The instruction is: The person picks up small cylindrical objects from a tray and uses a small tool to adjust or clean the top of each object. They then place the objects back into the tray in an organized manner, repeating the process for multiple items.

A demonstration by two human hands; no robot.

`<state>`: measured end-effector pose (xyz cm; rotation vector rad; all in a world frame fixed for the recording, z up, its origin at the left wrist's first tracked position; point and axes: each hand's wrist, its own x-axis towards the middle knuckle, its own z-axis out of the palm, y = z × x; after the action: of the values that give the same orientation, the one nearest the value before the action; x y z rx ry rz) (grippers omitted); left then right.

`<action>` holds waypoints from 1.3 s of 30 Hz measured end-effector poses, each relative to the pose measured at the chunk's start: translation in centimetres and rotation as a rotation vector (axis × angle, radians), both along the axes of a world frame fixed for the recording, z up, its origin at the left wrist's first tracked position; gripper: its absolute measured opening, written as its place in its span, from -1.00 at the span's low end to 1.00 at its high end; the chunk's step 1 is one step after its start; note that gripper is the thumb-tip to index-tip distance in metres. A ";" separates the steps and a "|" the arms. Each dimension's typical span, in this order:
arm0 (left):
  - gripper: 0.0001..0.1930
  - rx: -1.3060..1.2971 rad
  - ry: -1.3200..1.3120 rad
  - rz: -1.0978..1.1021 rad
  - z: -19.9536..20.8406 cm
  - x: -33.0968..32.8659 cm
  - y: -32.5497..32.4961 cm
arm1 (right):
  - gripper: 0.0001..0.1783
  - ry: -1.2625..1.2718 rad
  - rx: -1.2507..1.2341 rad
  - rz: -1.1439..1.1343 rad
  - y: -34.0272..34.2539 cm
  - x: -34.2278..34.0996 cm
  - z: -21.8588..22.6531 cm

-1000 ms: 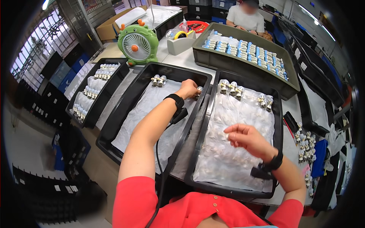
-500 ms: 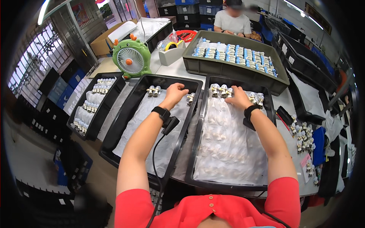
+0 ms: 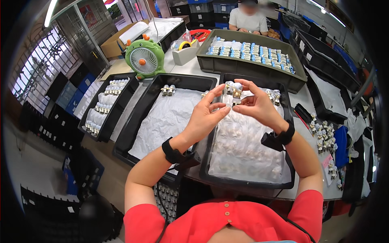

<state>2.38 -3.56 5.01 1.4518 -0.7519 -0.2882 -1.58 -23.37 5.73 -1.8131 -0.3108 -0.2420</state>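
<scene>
My right hand (image 3: 259,106) pinches a small white figurine (image 3: 236,90) between fingers and thumb, above the far end of the right black tray (image 3: 287,162). Beside it, my left hand (image 3: 206,115) has its fingers and thumb apart, close to the figurine; whether they touch it I cannot tell. Under the hands, a translucent white sheet (image 3: 247,158) covers rows of figurines in that tray. More uncovered figurines (image 3: 276,97) stand at its far right corner. The middle black tray (image 3: 121,139) is lined with white sheeting (image 3: 162,121) and has a few figurines (image 3: 167,90) at its far end.
A narrower black tray (image 3: 86,121) with rows of figurines stands at the left. Behind are a green fan (image 3: 156,48), a tape dispenser (image 3: 184,56) and a large olive bin (image 3: 251,72) of blue-and-white figurines. Loose figurines (image 3: 324,135) lie at right. A person (image 3: 248,20) sits beyond.
My left hand has moved right, from over the middle tray to beside my right hand. My right hand has raised a figurine from the far row toward the left hand.
</scene>
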 end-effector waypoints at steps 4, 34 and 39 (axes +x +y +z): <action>-0.38 -0.091 0.044 -0.061 0.2 -1.5 -0.3 | -0.24 -0.043 0.094 0.046 1.5 -2.1 -0.3; -0.54 0.046 -0.177 0.133 -2.6 -2.1 -0.8 | -0.17 -0.113 -0.031 -0.002 2.0 -2.5 -5.1; -0.61 0.055 -0.313 0.200 -3.0 -2.0 -0.8 | -0.20 -0.114 -0.021 0.014 2.1 -2.6 -5.0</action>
<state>0.37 -4.39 2.03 1.6321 -0.8456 0.0757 -4.18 -21.24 0.69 -1.8211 -0.4075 -0.3348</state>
